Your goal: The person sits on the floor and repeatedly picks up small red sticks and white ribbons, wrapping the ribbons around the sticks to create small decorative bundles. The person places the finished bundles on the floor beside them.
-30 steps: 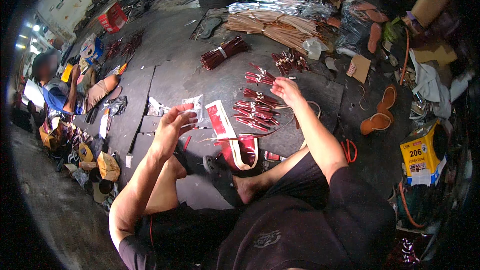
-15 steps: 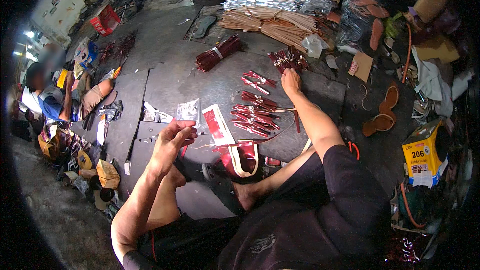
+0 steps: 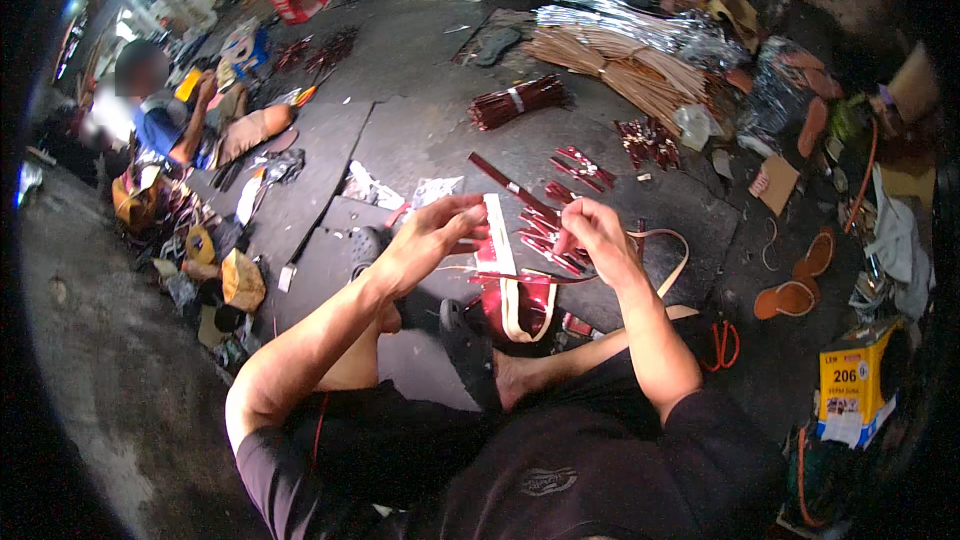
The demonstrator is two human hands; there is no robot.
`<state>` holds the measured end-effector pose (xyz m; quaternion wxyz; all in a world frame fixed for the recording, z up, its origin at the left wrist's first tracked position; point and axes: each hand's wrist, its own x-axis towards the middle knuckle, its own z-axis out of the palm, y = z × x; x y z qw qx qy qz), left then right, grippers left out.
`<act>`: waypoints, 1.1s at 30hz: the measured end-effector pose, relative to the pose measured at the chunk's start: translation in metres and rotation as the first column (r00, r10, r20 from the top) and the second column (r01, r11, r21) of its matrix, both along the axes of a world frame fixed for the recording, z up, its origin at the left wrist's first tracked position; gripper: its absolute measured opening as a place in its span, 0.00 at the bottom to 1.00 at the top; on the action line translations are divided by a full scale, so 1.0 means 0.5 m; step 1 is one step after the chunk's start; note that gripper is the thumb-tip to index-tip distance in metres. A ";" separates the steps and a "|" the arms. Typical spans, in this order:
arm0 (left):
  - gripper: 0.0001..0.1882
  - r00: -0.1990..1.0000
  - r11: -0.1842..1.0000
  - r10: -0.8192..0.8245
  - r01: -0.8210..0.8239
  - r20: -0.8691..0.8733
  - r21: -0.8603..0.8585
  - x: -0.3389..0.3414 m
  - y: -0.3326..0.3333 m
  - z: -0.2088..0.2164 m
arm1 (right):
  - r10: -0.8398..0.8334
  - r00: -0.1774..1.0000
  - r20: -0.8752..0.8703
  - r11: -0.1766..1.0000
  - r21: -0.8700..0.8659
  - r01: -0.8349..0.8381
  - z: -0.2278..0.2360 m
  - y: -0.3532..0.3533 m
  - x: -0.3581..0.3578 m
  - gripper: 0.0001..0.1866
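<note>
My right hand (image 3: 603, 240) is closed on one end of a dark red strap (image 3: 503, 182), which slants up and away to the left with a small pale band on it. To its left my left hand (image 3: 428, 240) hovers with fingers stretched out, close to a white-edged strip (image 3: 496, 230); its palm side is partly hidden. Beneath the hands several short red straps (image 3: 538, 230) lie in a row. Farther off are another group of red straps (image 3: 583, 170) and a small pile (image 3: 647, 143). A red piece with a cream edge (image 3: 516, 310) lies before my legs.
A banded bundle of dark red strips (image 3: 517, 100) and a long stack of tan strips (image 3: 615, 65) lie at the back. Orange-handled scissors (image 3: 722, 345) and a yellow can (image 3: 850, 380) are at right, near brown sandals (image 3: 800, 280). Another person (image 3: 190, 120) sits at left.
My right hand has come back from the far pile toward my left hand, now with a red strap. The left hand's fingers have stretched out. The whole view has shifted, moving the scene rightward.
</note>
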<state>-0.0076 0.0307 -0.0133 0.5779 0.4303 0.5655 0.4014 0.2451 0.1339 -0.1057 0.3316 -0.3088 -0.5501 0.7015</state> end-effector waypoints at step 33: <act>0.20 0.992 0.983 0.060 -0.079 0.114 0.165 0.045 -0.036 0.034 | -0.168 0.986 0.004 0.648 0.754 0.107 0.172 -0.098 -0.093 0.09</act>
